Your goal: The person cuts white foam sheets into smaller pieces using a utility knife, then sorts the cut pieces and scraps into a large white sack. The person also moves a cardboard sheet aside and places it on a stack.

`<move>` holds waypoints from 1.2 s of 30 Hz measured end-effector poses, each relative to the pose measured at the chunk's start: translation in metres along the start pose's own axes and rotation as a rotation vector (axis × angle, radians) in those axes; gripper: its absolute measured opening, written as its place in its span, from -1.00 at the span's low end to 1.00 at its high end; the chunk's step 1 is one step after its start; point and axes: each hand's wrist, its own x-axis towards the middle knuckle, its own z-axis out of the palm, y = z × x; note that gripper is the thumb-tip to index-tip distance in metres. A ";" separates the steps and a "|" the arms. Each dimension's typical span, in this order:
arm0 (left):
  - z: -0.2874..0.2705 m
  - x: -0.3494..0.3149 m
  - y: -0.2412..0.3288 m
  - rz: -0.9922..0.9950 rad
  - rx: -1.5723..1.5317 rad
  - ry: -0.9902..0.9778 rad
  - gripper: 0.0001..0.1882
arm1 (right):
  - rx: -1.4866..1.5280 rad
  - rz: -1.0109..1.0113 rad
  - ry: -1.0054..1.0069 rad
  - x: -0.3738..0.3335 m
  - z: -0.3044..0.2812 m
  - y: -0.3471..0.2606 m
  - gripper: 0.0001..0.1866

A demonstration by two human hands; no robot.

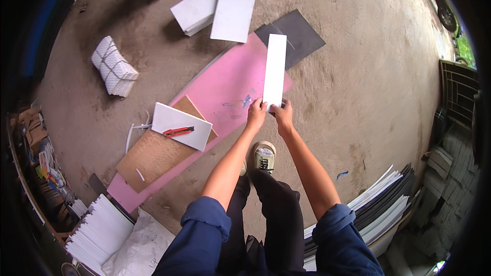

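A long, narrow white board point(275, 66) extends away from me, and both my hands grip its near end. At its near left corner, my left hand point(256, 116) is closed with the thumb on the edge. My right hand point(283, 117) pinches the near right corner. Beneath the strip lie a pink sheet point(215, 87) with blue marks and a dark grey sheet point(299, 33). To the left, a red utility knife point(179, 132) rests on a white rectangular panel point(169, 117), which lies over a brown board point(148, 156).
Beyond the pink sheet sit a stack of white boards point(197, 7) and a white panel point(234, 10). A tied white bundle point(113, 66) stands on the floor at left. White sheets point(99, 230) are stacked at lower left; black and white sheets point(378, 204) at lower right.
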 end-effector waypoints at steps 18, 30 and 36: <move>-0.497 -0.436 0.269 0.269 -1.071 1.031 -0.62 | -0.451 -0.578 -1.121 -0.485 0.128 -0.268 -0.57; -0.542 -0.870 0.014 -0.011 -0.486 1.963 -0.60 | -0.603 -0.480 -1.706 -0.851 0.324 0.022 -0.67; -0.575 -1.005 -0.048 -0.154 -0.373 2.266 -0.61 | -0.584 -1.140 -1.996 -1.026 0.394 0.138 -0.74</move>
